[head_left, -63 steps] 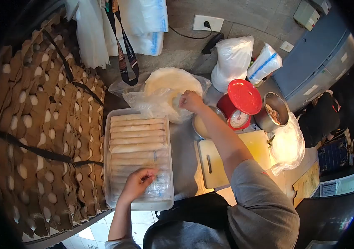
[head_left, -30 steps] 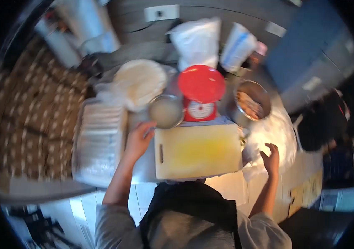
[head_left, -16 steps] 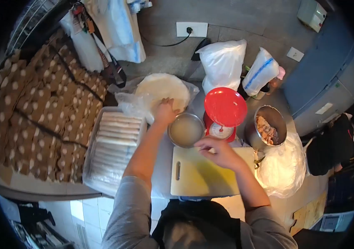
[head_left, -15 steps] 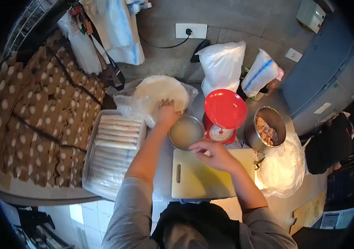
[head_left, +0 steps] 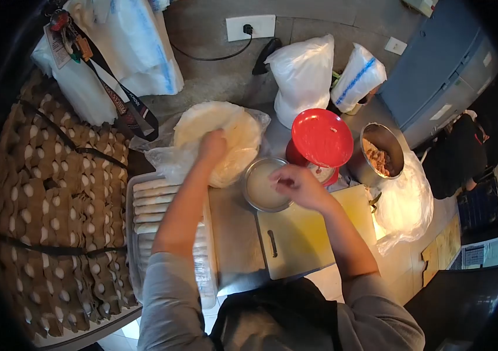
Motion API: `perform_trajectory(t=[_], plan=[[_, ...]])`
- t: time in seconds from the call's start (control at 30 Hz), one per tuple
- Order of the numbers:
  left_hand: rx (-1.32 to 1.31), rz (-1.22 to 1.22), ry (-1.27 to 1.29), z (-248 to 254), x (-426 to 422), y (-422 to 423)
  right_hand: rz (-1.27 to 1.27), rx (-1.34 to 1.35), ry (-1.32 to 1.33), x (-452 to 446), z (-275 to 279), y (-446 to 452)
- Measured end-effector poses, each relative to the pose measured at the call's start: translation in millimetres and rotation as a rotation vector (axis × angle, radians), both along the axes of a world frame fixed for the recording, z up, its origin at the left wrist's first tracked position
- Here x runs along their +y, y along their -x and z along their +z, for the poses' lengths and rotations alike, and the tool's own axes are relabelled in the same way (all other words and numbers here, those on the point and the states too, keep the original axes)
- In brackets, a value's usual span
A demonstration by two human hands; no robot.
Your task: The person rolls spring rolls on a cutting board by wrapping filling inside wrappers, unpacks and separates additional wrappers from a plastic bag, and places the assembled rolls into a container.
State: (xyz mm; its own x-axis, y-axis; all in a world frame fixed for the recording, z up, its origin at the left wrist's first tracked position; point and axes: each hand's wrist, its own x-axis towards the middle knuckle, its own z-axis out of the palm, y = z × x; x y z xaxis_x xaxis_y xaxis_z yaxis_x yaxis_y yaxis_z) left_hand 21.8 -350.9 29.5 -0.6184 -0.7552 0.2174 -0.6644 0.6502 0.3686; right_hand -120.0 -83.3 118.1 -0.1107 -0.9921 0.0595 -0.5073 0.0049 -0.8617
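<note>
My left hand (head_left: 213,147) is on the stack of thin, round, pale wrappers (head_left: 240,126), its fingers drawn together at the top sheet; the fingertips are partly hidden. Clear plastic (head_left: 164,159) lies around the stack. Over the metal bowl (head_left: 251,196) of cloudy liquid, my right hand (head_left: 297,186) has its fingers curled in a pinch, and whatever they hold, if anything, cannot be made out. The cutting board (head_left: 296,240) lies under my right forearm. Below my left forearm is a plastic tub (head_left: 134,234) of pale rolls (head_left: 154,202) in rows.
A red kitchen scale (head_left: 322,137) stands behind the bowl, beside a steel pot (head_left: 398,158) of meat-like filling (head_left: 376,157). Stacked egg trays (head_left: 56,199) fill the left side. White bags (head_left: 303,79) stand at the back wall. A dark-clothed person (head_left: 456,155) is at far right.
My left hand has moved left across the wrapper stack and its spread fingers have drawn together. My right hand has shifted from the bowl's near edge to over the bowl. The view has turned slightly.
</note>
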Motion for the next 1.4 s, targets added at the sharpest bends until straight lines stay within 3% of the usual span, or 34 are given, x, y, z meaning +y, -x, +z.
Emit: perform_trajectory(t=[0.07, 0.13, 0.23, 0.33, 0.43, 0.63, 0.73, 0.77, 0.9, 1.0, 1.07, 1.17, 1.27, 1.3, 1.4], plan=[[0.163, 0.117, -0.395, 36.8, -12.5, -34.3, -0.072, 0.019, -0.001, -26.0, -6.8, 11.1], [0.64, 0.128, -0.748, 41.0, -24.8, -66.5, -0.15, -0.048, 0.018, -55.3, -21.5, 13.9], [0.876, 0.164, -0.856, 55.1, -22.2, -94.8, -0.146, 0.053, 0.139, -113.6, -61.5, 10.9], [0.958, 0.231, -0.821, 54.2, -17.0, -107.4, -0.294, 0.661, -0.044, -169.0, -85.1, -7.0], [0.891, 0.242, -0.757, 51.7, -16.6, -119.2, -0.718, 0.613, -0.122, -204.5, -119.8, -4.4], [0.906, 0.263, -0.588, 47.1, -18.1, -124.6, -0.453, 0.051, -0.442, -221.1, -94.1, 35.8], [1.057, 0.203, -0.659, 50.1, -10.9, -114.2, -0.581, 0.084, -0.377, -224.3, -59.9, 24.6], [1.006, 0.211, -0.652, 48.1, -10.1, -112.4, -0.578, 0.206, -0.35, -235.5, -74.1, 31.8], [0.716, 0.146, -0.523, 44.4, -8.1, -99.4, -0.543, 0.365, -0.213, -236.3, -35.3, 25.7], [0.527, -0.021, -0.438, 42.9, 1.9, -80.8, -0.441, 0.295, -0.197, -247.3, -11.7, 20.1], [0.43, -0.057, -0.368, 51.0, 19.8, -61.8, -0.35, -0.248, -0.154, -250.5, -1.1, 11.3], [0.246, 0.047, -0.2, 86.5, 53.8, -39.5, -0.205, -0.657, -0.133, -233.1, 32.9, -4.6], [0.179, 0.117, -0.175, 73.2, 39.1, -36.3, -0.174, -0.997, -0.068, -218.0, 30.8, -3.7], [0.267, 0.085, -0.176, 75.2, 38.1, -38.2, -0.072, -1.067, -0.001, -219.9, 7.3, 9.1], [0.191, 0.129, -0.09, 83.2, 40.3, -40.1, -0.294, -0.103, 0.118, -238.8, -81.0, 39.8]])
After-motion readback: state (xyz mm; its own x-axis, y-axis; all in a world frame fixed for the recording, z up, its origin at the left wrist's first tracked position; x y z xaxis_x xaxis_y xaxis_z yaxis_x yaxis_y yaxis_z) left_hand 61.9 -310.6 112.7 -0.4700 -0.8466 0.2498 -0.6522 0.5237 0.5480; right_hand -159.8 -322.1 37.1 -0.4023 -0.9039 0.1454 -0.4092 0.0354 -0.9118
